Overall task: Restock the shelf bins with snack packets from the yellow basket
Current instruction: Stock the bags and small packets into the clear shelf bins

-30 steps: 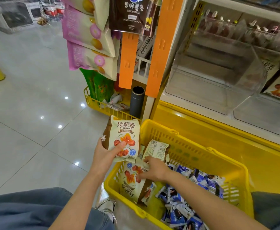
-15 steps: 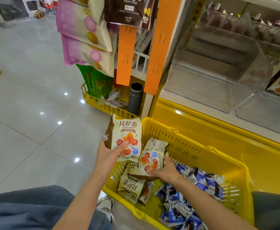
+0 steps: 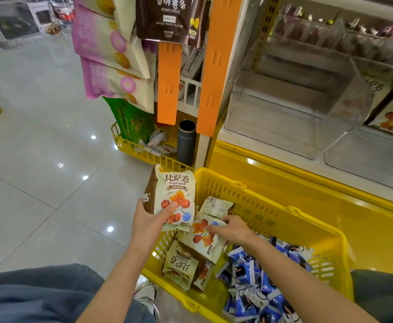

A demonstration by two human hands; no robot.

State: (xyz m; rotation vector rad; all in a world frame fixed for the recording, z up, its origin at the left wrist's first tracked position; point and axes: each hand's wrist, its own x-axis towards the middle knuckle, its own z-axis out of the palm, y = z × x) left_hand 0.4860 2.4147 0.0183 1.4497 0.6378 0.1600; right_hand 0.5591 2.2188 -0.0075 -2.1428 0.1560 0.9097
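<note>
My left hand (image 3: 149,221) grips an upright cream and brown snack packet (image 3: 174,194) over the left rim of the yellow basket (image 3: 267,206). Just right of it, my right hand (image 3: 231,229) holds a second packet of the same kind (image 3: 202,241), lifted a little above the basket's contents. Another such packet (image 3: 181,268) lies below it, and one (image 3: 216,205) stands label-back behind my right hand. Several small blue packets (image 3: 256,276) fill the basket's right half. The clear shelf bins (image 3: 291,108) stand up and to the right.
A rack of hanging purple snack bags (image 3: 107,57) and orange strips (image 3: 170,82) stands behind the basket. A low yellow wire basket (image 3: 144,152) with a dark tube (image 3: 186,141) sits at its foot. Grey tiled floor (image 3: 39,148) spreads to the left.
My right hand has picked a second packet out of the basket and raised it toward the packet in my left hand. My left hand has barely moved.
</note>
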